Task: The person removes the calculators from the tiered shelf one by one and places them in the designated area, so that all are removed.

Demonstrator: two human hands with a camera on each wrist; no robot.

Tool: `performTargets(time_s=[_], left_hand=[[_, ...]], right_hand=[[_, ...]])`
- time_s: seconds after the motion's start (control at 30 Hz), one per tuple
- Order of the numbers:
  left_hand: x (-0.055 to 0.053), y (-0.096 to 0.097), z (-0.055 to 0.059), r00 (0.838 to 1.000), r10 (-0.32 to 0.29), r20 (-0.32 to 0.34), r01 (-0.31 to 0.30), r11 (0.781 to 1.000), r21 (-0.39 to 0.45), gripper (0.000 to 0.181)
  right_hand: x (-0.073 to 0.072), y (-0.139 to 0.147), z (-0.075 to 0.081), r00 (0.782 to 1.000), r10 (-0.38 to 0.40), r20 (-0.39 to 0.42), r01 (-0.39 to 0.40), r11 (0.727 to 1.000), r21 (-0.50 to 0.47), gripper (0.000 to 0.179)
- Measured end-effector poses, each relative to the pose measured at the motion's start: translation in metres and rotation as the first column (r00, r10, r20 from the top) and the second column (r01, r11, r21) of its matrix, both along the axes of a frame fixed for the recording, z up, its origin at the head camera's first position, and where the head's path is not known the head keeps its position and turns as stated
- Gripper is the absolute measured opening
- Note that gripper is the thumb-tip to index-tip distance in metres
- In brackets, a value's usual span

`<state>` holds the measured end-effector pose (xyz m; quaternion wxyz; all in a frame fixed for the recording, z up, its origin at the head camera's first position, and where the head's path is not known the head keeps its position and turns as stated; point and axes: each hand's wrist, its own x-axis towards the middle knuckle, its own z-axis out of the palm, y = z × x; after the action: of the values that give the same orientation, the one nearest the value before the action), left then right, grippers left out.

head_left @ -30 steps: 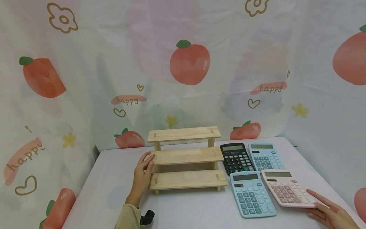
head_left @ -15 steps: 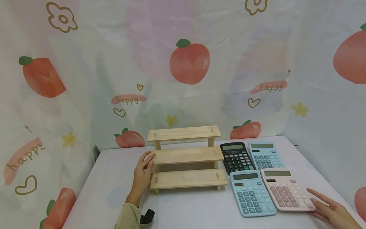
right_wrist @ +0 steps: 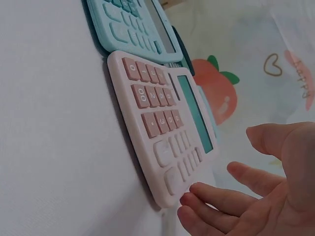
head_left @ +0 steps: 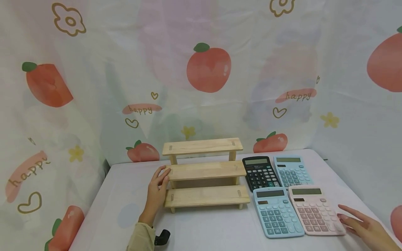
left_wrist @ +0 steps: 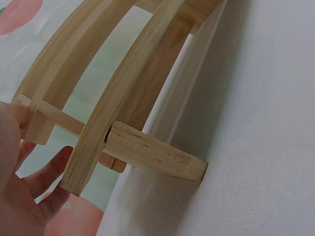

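Note:
A three-tier wooden stand (head_left: pixel 205 170) stands on the table. At the left end of its middle tier my left hand (head_left: pixel 157 190) holds the board; in the left wrist view the fingers of that hand (left_wrist: pixel 29 177) lie about the board ends. A pink calculator (head_left: pixel 315 212) lies flat on the right, keys up. Just off its right edge my right hand (head_left: pixel 364 226) is spread and holds nothing. From the right wrist view, the fingertips (right_wrist: pixel 189 196) are close to the calculator's (right_wrist: pixel 162 128) corner; whether one touches, I cannot tell.
Left of the pink calculator lies a light blue calculator (head_left: pixel 277 212). Behind them are a black calculator (head_left: pixel 260 173) and another light blue one (head_left: pixel 292 170). A black curved object (head_left: pixel 162 237) shows beside the left sleeve. A fruit-printed cloth (head_left: pixel 208 104) hangs behind the table.
The pink calculator, first tilted in my right hand, has come down flat on the table. My right hand has let go and drawn slightly away. The left hand has stayed put.

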<state>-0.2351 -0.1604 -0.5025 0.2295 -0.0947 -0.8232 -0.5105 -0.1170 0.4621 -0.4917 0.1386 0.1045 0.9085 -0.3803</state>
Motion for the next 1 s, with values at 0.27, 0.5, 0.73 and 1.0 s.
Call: performTargets(time_s=[0.27,0.5,0.73,1.0], left_hand=[[-0.001,0.0,-0.001,1.0,-0.001,-0.007,0.001,1.0,0.005,0.034],[-0.002,-0.001,-0.002,1.0,0.004,-0.008,-0.004,1.0,0.003,0.033],[-0.002,-0.001,0.0,1.0,0.0,-0.02,0.0,1.0,0.0,0.033],[-0.002,0.0,0.0,1.0,0.0,-0.01,0.0,1.0,-0.01,0.033]], right_hand=[[-0.001,-0.008,0.007,0.984,-0.011,-0.176,0.01,1.0,-0.009,0.058],[-0.004,-0.018,0.009,0.967,-0.016,-0.255,-0.003,0.997,-0.074,0.04],[-0.009,-0.037,0.012,0.933,-0.057,-0.355,-0.019,0.978,-0.207,0.032],[-0.017,-0.055,0.017,0.914,-0.039,-0.404,-0.062,0.97,-0.235,0.034]])
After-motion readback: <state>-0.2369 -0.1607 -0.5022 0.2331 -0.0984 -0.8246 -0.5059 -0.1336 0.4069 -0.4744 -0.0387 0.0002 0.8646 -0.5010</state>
